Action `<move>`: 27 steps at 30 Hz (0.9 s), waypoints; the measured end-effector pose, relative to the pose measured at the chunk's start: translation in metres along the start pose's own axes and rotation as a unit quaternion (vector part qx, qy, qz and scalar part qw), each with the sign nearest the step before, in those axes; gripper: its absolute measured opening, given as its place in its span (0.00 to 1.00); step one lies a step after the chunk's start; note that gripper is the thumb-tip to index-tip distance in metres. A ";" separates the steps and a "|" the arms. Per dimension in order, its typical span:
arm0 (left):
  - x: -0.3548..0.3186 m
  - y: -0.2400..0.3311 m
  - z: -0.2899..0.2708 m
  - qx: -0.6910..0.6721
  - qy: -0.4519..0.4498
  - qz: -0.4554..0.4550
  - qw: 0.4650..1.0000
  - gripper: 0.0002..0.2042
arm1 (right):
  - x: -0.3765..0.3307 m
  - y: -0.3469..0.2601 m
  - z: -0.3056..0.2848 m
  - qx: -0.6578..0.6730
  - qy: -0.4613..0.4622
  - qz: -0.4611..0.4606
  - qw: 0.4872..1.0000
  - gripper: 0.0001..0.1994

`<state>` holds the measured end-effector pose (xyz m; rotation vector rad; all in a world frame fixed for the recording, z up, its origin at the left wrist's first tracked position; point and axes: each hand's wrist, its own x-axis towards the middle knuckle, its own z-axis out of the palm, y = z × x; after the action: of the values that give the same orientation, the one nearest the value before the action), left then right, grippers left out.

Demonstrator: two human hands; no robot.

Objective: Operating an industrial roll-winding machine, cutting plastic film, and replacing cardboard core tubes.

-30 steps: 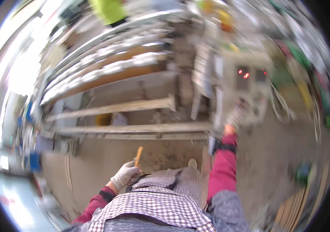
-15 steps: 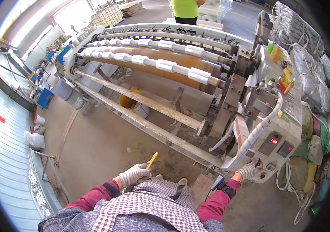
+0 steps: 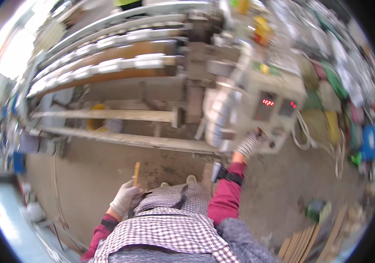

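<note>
My left hand (image 3: 126,197), in a pale knit glove, is closed around a slim yellow tool (image 3: 137,173) that looks like a utility knife. It points upward in front of the checked apron (image 3: 170,223). Reaching forward to the right, my gloved right hand (image 3: 249,143) has its fingers at a dark knob (image 3: 259,130) low on the machine's control box (image 3: 251,107). The fingers seem closed on it, though motion blurs them. Above the hand, two small displays (image 3: 266,103) glow with red digits.
A long roller machine with white-ringed rollers (image 3: 150,61) spans the far side; a pale bar (image 3: 108,115) runs along its front. Behind the bar is a yellow bucket (image 3: 95,118). Sacks and bundles (image 3: 314,122) crowd the right, with wooden boards (image 3: 299,241) at lower right.
The view has swung to the right, so the machine sits further left and boards show at lower right. My right hand stays at the knob; the displayed digits differ. My left hand still holds the yellow tool.
</note>
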<state>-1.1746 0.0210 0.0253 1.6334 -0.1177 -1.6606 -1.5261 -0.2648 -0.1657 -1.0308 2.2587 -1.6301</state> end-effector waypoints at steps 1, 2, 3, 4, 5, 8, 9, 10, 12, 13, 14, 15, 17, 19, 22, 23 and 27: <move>-0.002 -0.003 -0.005 -0.005 0.004 0.009 1.000 0.07 | -0.009 -0.019 0.004 0.080 -0.021 0.074 0.994 0.15; -0.003 -0.006 -0.009 -0.013 0.007 0.019 1.000 0.06 | -0.015 -0.037 0.003 0.162 -0.040 0.141 0.976 0.14; -0.004 -0.006 -0.009 -0.006 -0.003 0.025 1.000 0.05 | -0.011 -0.039 -0.002 0.154 -0.021 0.141 0.978 0.14; 0.001 -0.005 -0.009 0.002 -0.014 0.019 1.000 0.05 | -0.011 -0.040 -0.004 0.132 -0.017 0.160 0.978 0.14; 0.005 -0.004 -0.008 0.007 -0.014 0.008 1.000 0.05 | -0.006 -0.038 -0.007 0.110 -0.014 0.180 0.977 0.13; 0.007 -0.003 -0.005 0.019 -0.013 0.001 1.000 0.05 | -0.001 -0.026 -0.005 0.079 0.007 0.149 0.986 0.12; 0.004 -0.001 -0.005 0.022 -0.009 0.010 1.000 0.05 | -0.003 -0.029 -0.001 0.084 -0.002 0.150 0.985 0.12; 0.001 0.000 -0.006 0.015 0.003 0.018 1.000 0.05 | -0.006 -0.033 0.003 0.130 -0.017 0.167 0.977 0.12; -0.007 0.002 -0.004 0.001 0.017 0.001 1.000 0.05 | -0.007 -0.035 0.009 0.179 -0.018 0.104 0.978 0.13; -0.007 -0.002 -0.007 0.000 0.018 0.008 1.000 0.06 | -0.005 -0.028 0.011 0.190 -0.002 0.025 0.981 0.15; -0.010 0.004 0.002 0.003 0.027 0.001 1.000 0.07 | -0.003 -0.023 0.003 0.149 -0.054 0.045 0.986 0.15; -0.002 0.000 -0.006 0.004 0.013 -0.003 1.000 0.07 | -0.010 -0.010 0.001 0.185 -0.054 -0.017 0.981 0.15; 0.004 -0.004 -0.008 0.011 -0.004 -0.005 1.000 0.06 | -0.004 -0.023 -0.012 0.207 -0.101 0.032 0.972 0.18; 0.006 -0.009 -0.011 -0.037 -0.029 0.005 0.999 0.06 | -0.005 -0.017 -0.020 0.002 -0.038 -0.013 0.999 0.18; 0.009 -0.028 -0.025 -0.081 -0.037 0.017 0.996 0.05 | -0.007 -0.024 -0.007 -0.073 -0.012 -0.023 0.997 0.19; 0.007 -0.031 -0.029 -0.058 -0.039 0.029 0.997 0.06 | -0.010 -0.036 -0.006 -0.041 -0.009 0.079 0.996 0.20; 0.004 -0.033 -0.024 -0.058 -0.026 0.030 0.998 0.07 | -0.004 -0.034 -0.009 -0.047 -0.028 0.113 0.992 0.31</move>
<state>-1.1682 0.0518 -0.0005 1.4877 -0.0938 -1.6345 -1.5126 -0.2610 -0.1330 -0.7929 2.3364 -1.4007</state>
